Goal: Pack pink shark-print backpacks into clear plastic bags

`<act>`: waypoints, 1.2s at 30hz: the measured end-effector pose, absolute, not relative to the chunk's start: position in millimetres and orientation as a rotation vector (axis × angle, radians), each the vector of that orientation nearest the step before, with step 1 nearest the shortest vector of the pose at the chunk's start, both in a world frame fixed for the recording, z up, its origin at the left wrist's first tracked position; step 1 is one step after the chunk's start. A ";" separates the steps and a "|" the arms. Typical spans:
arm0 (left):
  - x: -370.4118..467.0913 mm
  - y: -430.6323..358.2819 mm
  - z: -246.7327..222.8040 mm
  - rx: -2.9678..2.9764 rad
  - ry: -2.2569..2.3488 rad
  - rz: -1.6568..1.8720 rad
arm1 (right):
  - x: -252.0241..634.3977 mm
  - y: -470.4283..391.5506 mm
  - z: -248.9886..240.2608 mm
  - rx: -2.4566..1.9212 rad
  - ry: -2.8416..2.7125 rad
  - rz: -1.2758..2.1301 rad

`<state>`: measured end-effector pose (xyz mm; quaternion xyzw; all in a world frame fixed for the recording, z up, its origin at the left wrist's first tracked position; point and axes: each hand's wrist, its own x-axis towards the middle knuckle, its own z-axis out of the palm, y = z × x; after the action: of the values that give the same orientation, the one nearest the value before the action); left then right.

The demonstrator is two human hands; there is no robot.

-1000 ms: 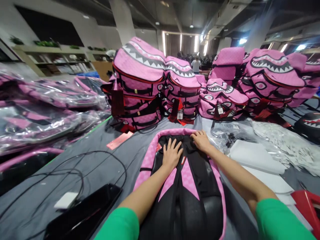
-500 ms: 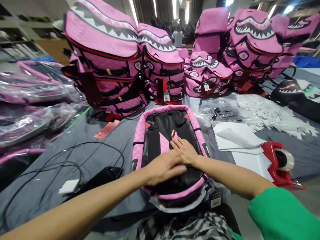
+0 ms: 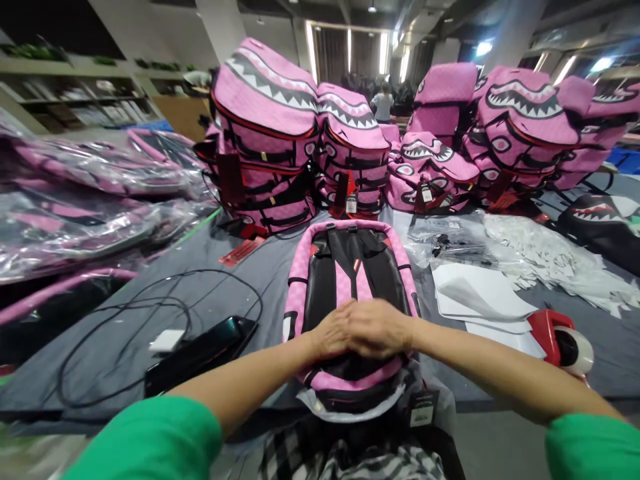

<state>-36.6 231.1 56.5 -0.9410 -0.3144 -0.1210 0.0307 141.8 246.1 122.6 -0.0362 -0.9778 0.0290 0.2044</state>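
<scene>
A pink and black backpack [image 3: 303,287] lies back side up in front of me, its padded straps running down the black panel. My left hand [image 3: 331,335] and my right hand [image 3: 380,328] meet over the lower half of this panel, partly overlapping. The right fingers are curled and a little blurred; what they hold, if anything, is hidden. Most of the left fingers are covered by the right hand. Beneath the backpack's near end shows a clear plastic bag [image 3: 357,416], and a black tag with a white label [image 3: 423,410] hangs at its right.
Stacked pink backpacks with shark mouths [image 3: 273,87] stand behind. Plastic-wrapped backpacks [image 3: 95,173] fill the left. A black device [image 3: 205,353] and cable [image 3: 100,320] lie left of me. White sheets [image 3: 470,293] and a red tape dispenser [image 3: 546,333] lie right. A person [image 3: 383,103] is far back.
My right hand has come down from the upper middle of the panel to join my left hand. The fingers have curled. My view has tilted up and turned left.
</scene>
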 end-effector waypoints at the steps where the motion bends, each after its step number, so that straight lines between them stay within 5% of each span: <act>1: -40.7 233.7 59.9 -2.805 -1.120 -0.418 | 140.0 239.0 126.3 0.100 -2.870 0.080; 9: -48.4 236.3 43.6 -2.476 -1.775 -0.426 | 122.0 234.5 83.0 0.565 -3.080 0.375; 14: -46.8 238.4 43.4 -2.513 -1.800 -0.471 | 126.5 247.3 47.5 0.334 -3.007 0.273; 20: -39.9 222.2 47.3 -2.510 -1.857 -0.440 | 138.3 228.3 63.1 0.133 -2.945 0.022; 29: -36.8 171.5 66.2 -2.676 -1.774 -0.283 | 146.4 294.3 91.0 -1.537 -2.273 -0.004; 36: -43.6 286.5 118.2 -2.538 -1.699 -0.408 | 144.7 301.2 44.1 -1.671 -2.372 0.035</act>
<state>-43.6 286.5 118.2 -0.8233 -0.5511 -0.1323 0.0302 144.7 301.2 44.1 -0.5718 -0.8116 0.0121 0.1196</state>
